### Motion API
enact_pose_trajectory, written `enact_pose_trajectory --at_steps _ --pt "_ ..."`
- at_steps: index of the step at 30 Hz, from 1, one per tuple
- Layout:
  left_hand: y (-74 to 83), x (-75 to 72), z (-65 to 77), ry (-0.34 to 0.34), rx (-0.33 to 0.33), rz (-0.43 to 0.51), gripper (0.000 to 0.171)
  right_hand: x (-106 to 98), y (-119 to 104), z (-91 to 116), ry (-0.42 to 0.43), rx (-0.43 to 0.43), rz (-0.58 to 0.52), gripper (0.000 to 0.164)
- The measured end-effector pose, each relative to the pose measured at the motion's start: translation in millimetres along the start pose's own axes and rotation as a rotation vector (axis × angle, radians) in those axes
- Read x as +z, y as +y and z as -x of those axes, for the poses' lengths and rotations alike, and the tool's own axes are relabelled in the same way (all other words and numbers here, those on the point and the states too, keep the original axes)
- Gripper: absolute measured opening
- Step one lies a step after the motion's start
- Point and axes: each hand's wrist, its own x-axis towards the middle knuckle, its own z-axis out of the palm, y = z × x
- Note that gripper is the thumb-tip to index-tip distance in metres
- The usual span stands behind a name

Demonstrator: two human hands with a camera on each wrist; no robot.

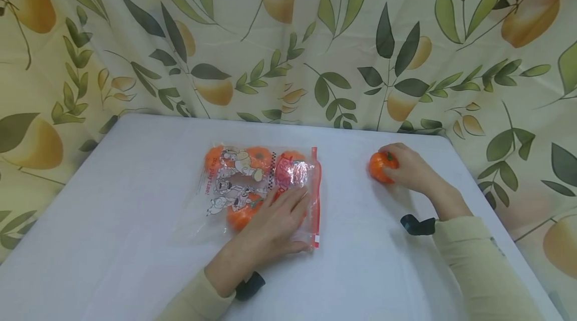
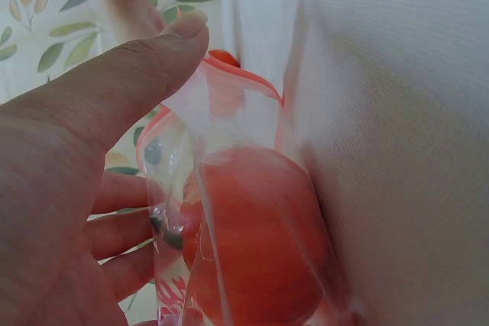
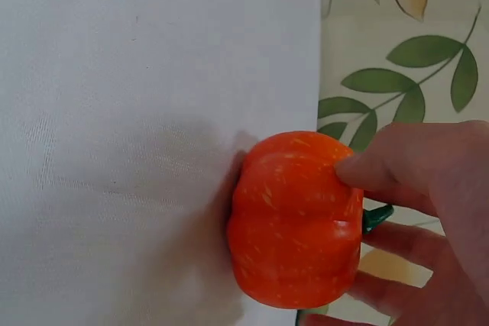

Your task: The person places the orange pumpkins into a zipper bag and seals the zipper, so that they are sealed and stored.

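Note:
A small orange toy pumpkin (image 1: 379,167) with a green stem is at the table's right side, and my right hand (image 1: 414,171) grips it between thumb and fingers. Its stem points toward the palm in the right wrist view. Left of it lies a clear printed zip bag (image 1: 243,178) with a red zip edge (image 1: 317,201). Several orange pumpkins (image 1: 241,217) show through the plastic. My left hand (image 1: 275,226) rests on the bag, fingers spread over the top and thumb by the zip edge. The left wrist view shows a pumpkin (image 2: 256,234) inside; the zip edges stand apart there.
A white cloth covers the table (image 1: 112,241). Behind it hangs a curtain (image 1: 288,45) printed with fruit and leaves. Dark straps (image 1: 417,225) stick out at both wrists, next to pale sleeves.

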Motion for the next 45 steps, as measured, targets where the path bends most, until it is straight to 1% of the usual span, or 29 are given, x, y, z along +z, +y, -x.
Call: enact_pose_trajectory --at_steps 2,4,10,14,19,24,32,38,41,45 --pt "0.4 -0.4 -0.3 -0.003 0.0 0.002 0.098 0 2 0 -0.015 -0.003 -0.005 0.047" --pt "0.6 -0.5 -0.6 -0.004 0.001 0.002 0.098 -1 3 0 -0.013 -0.004 -0.007 0.048" --pt "0.6 -0.8 -1.0 -0.013 -0.004 0.006 0.099 -1 1 3 0.049 -0.02 0.001 0.046" --pt "0.7 -1.0 -0.5 -0.015 -0.006 0.005 0.099 -2 -9 10 0.073 -0.034 -0.026 0.044" --pt "0.8 -0.9 -0.6 -0.006 0.001 0.0 0.098 1 -24 20 0.05 -0.024 -0.063 0.044" --pt "1.0 -0.7 -0.7 0.0 0.001 0.005 0.098 7 -35 29 0.064 -0.04 -0.066 0.044" --pt "1.0 -1.0 -0.4 -0.02 -0.016 0.008 0.097 21 -53 41 0.071 -0.065 -0.072 0.043" --pt "0.6 -0.3 -1.0 -0.019 -0.011 0.006 0.097 35 -66 51 0.075 -0.035 -0.072 0.043" --pt "0.3 -0.2 -1.1 -0.011 -0.007 0.007 0.096 41 -72 56 0.09 -0.015 -0.081 0.044" --pt "0.1 -0.1 -1.1 -0.012 -0.01 0.01 0.096 48 -77 60 0.122 -0.014 -0.071 0.043"
